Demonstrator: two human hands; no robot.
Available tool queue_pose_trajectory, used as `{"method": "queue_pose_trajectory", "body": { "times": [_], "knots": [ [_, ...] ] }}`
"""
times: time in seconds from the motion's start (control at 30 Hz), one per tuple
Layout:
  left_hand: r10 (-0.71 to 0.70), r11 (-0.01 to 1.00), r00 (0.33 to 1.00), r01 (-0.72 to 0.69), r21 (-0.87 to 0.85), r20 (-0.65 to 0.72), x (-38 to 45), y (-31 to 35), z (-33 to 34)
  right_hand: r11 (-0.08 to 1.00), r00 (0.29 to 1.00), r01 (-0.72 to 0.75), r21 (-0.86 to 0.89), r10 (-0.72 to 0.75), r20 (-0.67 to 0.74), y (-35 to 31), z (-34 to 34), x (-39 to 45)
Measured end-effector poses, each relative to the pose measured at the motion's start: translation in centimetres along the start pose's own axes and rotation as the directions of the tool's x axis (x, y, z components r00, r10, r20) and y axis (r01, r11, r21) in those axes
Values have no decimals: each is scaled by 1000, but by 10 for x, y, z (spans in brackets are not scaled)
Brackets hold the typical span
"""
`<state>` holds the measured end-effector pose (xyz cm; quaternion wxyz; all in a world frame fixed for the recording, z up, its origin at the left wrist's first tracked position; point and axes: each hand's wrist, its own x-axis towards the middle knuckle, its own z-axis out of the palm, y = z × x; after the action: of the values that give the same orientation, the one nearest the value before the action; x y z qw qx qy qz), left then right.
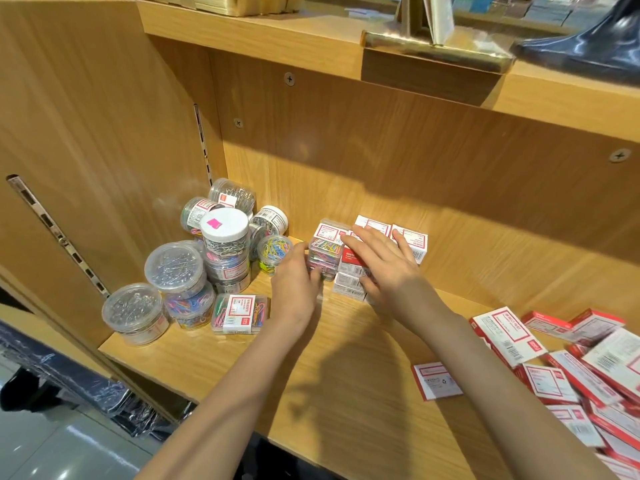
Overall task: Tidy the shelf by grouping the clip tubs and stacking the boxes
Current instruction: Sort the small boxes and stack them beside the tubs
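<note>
Bare forearms reach in from the front edge of the light wooden shelf board [346,393] toward a small stack of boxes near its back edge. The left hand [294,289] curls its fingers round the left side of a clear plastic box of coloured paper clips [323,249], which stands upright on similar clear boxes and touches the white-and-red cardboard boxes [349,282] stacked just to its right. The right hand [384,261] lies flat with fingers straight, pressing the top of that cardboard stack. Both hands flank the stack, the left nearer the clear box, whose long side appears to run front to back (blur makes this uncertain). Squaring the pile looks like the step in hand. Round clear plastic tubs of pins and clips [194,271] cluster at the shelf's left back corner, already grouped, with a flat clear box of coloured clips [240,313] lying before them. Loose red-and-white boxes [554,368] sprawl unstacked at the right front edge, well apart from the stack.
</note>
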<state>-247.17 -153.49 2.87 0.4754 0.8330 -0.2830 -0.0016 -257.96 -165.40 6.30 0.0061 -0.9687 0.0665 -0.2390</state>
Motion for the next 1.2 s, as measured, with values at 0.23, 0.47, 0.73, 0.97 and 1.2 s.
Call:
{"method": "queue_pose_trajectory", "body": {
  "times": [0.23, 0.47, 0.73, 0.97, 1.2],
  "knots": [
    [248, 950, 968, -248, 192, 24, -26, -5, -39, 996, 990, 38, 83, -26, -136, -9, -5, 3],
    [203, 901, 979, -187, 392, 1, -64, -46, -92, 929, 993, 104, 354, -115, 10, -82, 11, 4],
    [252, 883, 963, -271, 383, 99, -77, -62, -106, 903, 917, 22, 429, -190, 352, -110, 37, 20],
    [264, 964, 953, -261, -42, 145, -60, -39, -97, 869, 960, -55, 493, -90, 265, -64, -16, 30],
    [140, 981, 990, -136, -136, 18, -1, 10, -49, 969, 993, -119, 216, 120, 9, -36, -26, 51]
  ]
}}
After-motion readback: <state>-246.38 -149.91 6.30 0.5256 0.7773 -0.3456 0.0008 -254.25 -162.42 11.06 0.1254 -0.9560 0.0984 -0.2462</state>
